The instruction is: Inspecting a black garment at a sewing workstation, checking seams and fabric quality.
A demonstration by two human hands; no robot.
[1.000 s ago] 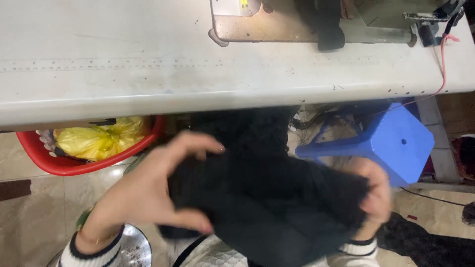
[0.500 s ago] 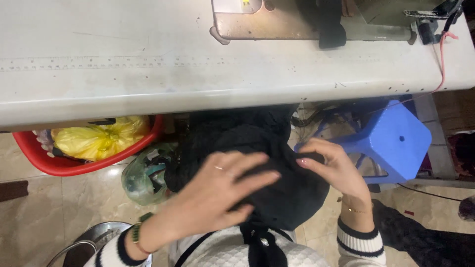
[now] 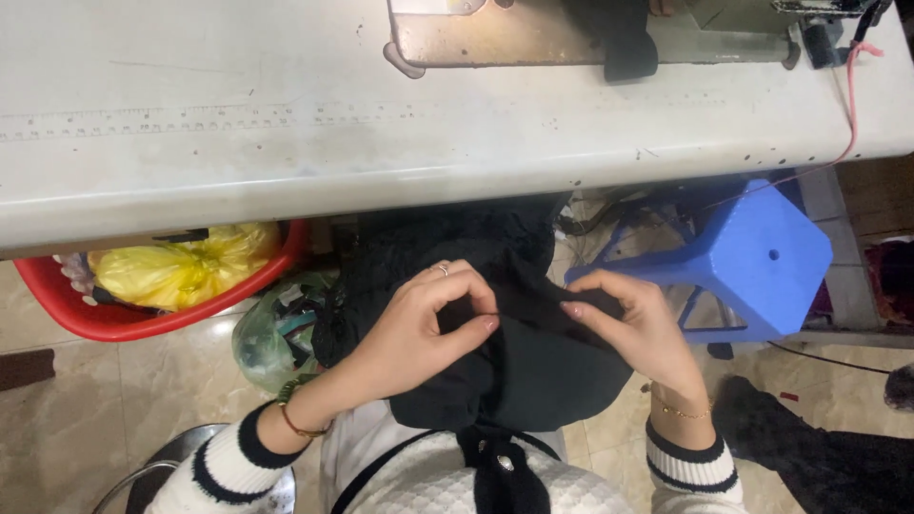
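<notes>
A bundle of black fabric [image 3: 519,366] lies in my lap, below the edge of a white sewing table [image 3: 286,143]. My left hand [image 3: 419,328] pinches a fold of the black fabric between thumb and fingers near its top. A ring sits on one finger and a bracelet on that wrist. My right hand [image 3: 638,328] grips the same fabric a little to the right, fingers curled on its edge. More black cloth [image 3: 438,243] hangs under the table behind my hands.
A sewing machine base [image 3: 571,33] sits at the table's far side. On the floor stand a red basket [image 3: 152,314] holding a yellow bag [image 3: 176,266], a greenish plastic bag [image 3: 271,338], and a blue plastic stool [image 3: 752,262]. Dark cloth [image 3: 828,457] lies at lower right.
My hands have gone from spreading and pressing the black fabric to pinching it at two close points. The bundle has settled lower in my lap.
</notes>
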